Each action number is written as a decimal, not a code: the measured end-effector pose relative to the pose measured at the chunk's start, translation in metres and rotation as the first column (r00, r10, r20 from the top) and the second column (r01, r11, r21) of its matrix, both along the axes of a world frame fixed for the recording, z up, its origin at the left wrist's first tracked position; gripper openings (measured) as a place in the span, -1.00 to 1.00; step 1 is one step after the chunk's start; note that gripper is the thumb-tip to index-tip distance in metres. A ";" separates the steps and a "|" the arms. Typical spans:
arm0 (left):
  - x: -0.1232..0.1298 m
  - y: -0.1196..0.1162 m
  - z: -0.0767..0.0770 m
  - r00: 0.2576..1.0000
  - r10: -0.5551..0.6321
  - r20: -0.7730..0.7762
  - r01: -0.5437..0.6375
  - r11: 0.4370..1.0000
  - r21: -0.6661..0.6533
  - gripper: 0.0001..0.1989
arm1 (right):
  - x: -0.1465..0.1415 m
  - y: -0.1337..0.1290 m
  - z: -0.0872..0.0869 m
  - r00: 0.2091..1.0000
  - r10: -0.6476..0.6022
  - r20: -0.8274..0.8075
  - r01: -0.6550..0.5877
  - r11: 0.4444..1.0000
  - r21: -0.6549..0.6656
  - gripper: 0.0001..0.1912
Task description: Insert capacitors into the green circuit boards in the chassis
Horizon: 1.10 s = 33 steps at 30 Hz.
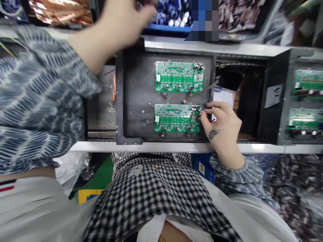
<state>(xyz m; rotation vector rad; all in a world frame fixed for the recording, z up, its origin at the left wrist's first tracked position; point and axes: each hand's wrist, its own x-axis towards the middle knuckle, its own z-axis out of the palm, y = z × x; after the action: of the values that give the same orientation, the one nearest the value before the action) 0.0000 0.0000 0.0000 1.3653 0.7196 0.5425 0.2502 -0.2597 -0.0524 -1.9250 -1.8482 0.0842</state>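
Two green circuit boards lie on a black tray (133, 101) on the line in front of me: a far board (179, 76) and a near board (176, 118). My right hand (222, 122) rests at the near board's right end, thumb and fingertips pinched at small components there. My left hand (126, 16) is raised and blurred, reaching into a blue bin (166, 28) of small blue parts on the shelf above. Whether it holds anything is hidden by blur.
Another tray with two green boards (306, 101) sits to the right on the line. A black gap (239, 101) with papers lies between trays. Bins of copper coils (60, 11) and dark parts (242, 15) line the shelf. The metal rail (176, 147) runs near my lap.
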 end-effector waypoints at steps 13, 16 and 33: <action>0.064 -0.135 -0.017 0.963 -0.240 0.118 0.263 0.932 -0.251 -0.91 | -0.004 0.028 0.057 0.904 0.222 -0.367 -0.220 0.974 0.047 -0.79; 0.063 -0.132 -0.019 0.958 -0.260 0.122 0.286 0.901 -0.327 -0.92 | -0.004 0.034 0.056 0.910 0.248 -0.333 -0.250 0.968 0.037 -0.83; 0.064 -0.126 -0.032 0.997 -0.054 0.056 0.074 0.866 -0.494 -0.87 | 0.064 0.152 0.015 0.990 0.138 0.018 -0.124 0.936 -0.330 -0.62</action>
<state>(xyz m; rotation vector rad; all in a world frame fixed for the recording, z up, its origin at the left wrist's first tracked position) 0.0645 -0.1256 -0.0320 0.8881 0.7172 0.2991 0.3141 -0.1080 -0.0371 -2.0258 -2.0971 0.4248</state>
